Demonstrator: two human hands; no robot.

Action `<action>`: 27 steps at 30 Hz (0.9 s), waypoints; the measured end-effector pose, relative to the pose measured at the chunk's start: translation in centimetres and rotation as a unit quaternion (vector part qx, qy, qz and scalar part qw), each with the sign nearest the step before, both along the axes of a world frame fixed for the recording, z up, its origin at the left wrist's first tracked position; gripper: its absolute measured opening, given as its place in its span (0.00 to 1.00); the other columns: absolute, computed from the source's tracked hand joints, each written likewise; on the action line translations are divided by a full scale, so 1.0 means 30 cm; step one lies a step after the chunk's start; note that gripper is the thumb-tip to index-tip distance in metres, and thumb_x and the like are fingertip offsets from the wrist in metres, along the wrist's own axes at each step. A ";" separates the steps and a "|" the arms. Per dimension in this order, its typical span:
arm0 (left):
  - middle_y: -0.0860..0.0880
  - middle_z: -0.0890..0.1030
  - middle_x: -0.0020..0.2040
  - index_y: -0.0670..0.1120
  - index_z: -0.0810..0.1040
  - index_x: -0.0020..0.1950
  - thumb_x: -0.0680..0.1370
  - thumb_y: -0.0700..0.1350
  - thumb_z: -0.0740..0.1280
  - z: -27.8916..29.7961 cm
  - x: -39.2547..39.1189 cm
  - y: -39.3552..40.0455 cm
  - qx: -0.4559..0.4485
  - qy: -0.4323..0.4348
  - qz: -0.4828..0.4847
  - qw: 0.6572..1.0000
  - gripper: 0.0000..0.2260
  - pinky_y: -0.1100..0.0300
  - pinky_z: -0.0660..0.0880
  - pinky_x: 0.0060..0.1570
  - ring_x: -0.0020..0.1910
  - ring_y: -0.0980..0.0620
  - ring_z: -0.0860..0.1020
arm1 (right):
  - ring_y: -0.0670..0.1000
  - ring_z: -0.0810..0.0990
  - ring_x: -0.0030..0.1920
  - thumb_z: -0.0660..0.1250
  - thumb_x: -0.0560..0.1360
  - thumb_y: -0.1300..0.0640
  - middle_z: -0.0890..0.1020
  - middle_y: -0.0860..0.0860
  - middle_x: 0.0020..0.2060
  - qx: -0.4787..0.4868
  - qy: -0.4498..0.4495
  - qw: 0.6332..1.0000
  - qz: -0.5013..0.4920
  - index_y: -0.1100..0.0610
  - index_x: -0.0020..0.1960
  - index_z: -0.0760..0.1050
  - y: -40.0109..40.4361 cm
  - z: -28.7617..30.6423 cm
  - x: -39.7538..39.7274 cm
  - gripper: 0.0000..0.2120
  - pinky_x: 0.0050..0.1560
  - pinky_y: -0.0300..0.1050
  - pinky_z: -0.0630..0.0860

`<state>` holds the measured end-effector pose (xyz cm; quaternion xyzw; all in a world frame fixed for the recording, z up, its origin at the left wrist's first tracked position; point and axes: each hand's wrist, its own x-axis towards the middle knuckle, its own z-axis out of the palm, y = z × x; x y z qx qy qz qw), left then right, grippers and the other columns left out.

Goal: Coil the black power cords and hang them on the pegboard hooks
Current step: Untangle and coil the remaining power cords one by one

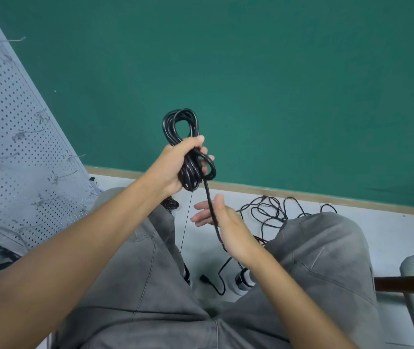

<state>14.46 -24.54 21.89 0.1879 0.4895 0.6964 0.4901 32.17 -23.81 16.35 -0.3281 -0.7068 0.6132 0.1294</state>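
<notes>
The left hand (pixel 175 170) grips a coiled black cord (pixel 188 147) at centre. Its tail (pixel 212 210) runs toward 5 o'clock across the relaxed right hand (pixel 222 222). A pegboard (pixel 12 147) stands at 9 o'clock

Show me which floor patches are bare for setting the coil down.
Bare: the white floor strip between the baseboard and the right knee. Crowded: between the knees, where loose cords, a plug and shoes lie.

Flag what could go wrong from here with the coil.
1. The left hand grips the coiled black power cord, but the right hand is open around its tail; wraps may slacken.
2. The tail runs toward the tangled black cords on the floor; pulling could snag.
</notes>
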 end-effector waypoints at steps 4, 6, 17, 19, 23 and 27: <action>0.51 0.81 0.32 0.43 0.76 0.46 0.81 0.43 0.70 -0.025 -0.015 0.030 -0.031 0.029 0.101 0.994 0.06 0.59 0.76 0.32 0.39 0.46 0.86 | 0.46 0.85 0.50 0.56 0.85 0.44 0.86 0.49 0.49 0.047 -0.042 0.997 0.042 0.55 0.59 0.78 -0.004 0.018 0.017 0.18 0.64 0.48 0.76; 0.50 0.82 0.32 0.43 0.77 0.46 0.80 0.43 0.71 -0.048 -0.015 0.032 -0.063 0.130 0.143 0.979 0.06 0.58 0.78 0.37 0.35 0.49 0.85 | 0.47 0.85 0.46 0.65 0.83 0.53 0.86 0.50 0.45 0.088 -0.053 0.993 0.060 0.54 0.57 0.79 0.012 0.030 0.027 0.07 0.59 0.49 0.79; 0.54 0.79 0.29 0.46 0.74 0.38 0.80 0.43 0.72 -0.047 0.061 -0.028 -0.043 0.424 -0.085 0.901 0.12 0.65 0.73 0.36 0.29 0.57 0.77 | 0.45 0.81 0.33 0.77 0.73 0.63 0.84 0.46 0.34 0.212 0.015 0.974 -0.084 0.51 0.43 0.80 0.141 0.166 0.049 0.10 0.42 0.45 0.81; 0.55 0.77 0.28 0.46 0.74 0.38 0.82 0.44 0.69 -0.036 0.101 -0.052 -0.028 0.374 -0.116 0.920 0.13 0.68 0.71 0.33 0.28 0.59 0.75 | 0.51 0.83 0.35 0.83 0.68 0.56 0.83 0.48 0.33 0.234 0.021 0.963 -0.132 0.50 0.40 0.78 0.143 0.178 0.052 0.13 0.41 0.44 0.79; 0.52 0.79 0.31 0.42 0.77 0.42 0.79 0.41 0.72 -0.005 0.141 -0.079 -0.021 0.260 -0.171 0.950 0.07 0.66 0.74 0.31 0.29 0.57 0.77 | 0.56 0.84 0.36 0.82 0.64 0.52 0.83 0.52 0.31 0.207 0.034 0.960 -0.187 0.54 0.38 0.78 0.151 0.182 0.071 0.14 0.42 0.51 0.81; 0.46 0.78 0.33 0.38 0.78 0.46 0.75 0.35 0.74 0.023 0.131 -0.071 -0.029 0.183 -0.213 0.959 0.06 0.63 0.75 0.32 0.31 0.53 0.78 | 0.60 0.85 0.42 0.76 0.73 0.61 0.85 0.54 0.35 0.145 0.090 0.975 -0.145 0.54 0.41 0.79 0.162 0.140 0.079 0.06 0.52 0.62 0.82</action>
